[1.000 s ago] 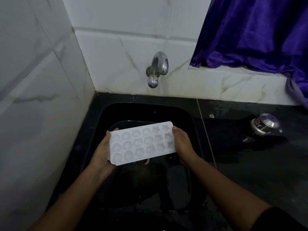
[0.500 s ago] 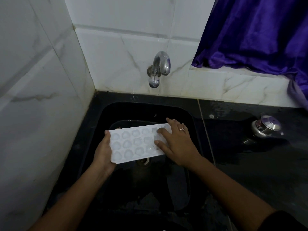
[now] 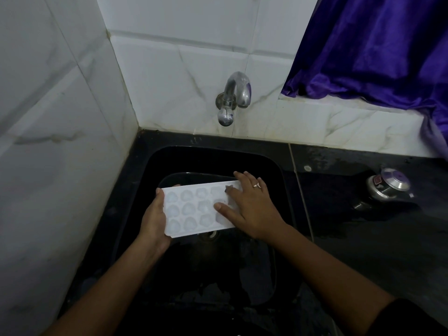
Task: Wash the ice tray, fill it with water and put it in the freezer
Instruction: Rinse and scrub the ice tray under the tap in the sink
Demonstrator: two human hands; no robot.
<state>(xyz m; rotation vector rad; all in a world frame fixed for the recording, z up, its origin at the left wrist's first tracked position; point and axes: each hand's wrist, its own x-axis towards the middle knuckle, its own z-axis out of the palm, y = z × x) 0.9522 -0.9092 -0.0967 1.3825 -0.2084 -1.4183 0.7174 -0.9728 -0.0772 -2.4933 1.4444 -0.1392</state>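
left hand (image 3: 155, 220) gripping ice tray (image 3: 191, 209) – right hand (image 3: 252, 207) flat on it, over sink (image 3: 278, 180)

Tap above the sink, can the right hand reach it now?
Probably yes: the right hand rests flat on the ice tray, gripping nothing, and nothing stands between it and the tap.

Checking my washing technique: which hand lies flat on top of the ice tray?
The right hand, wearing the ring: it lies spread over the right end of the ice tray, while the left hand grips the left edge.
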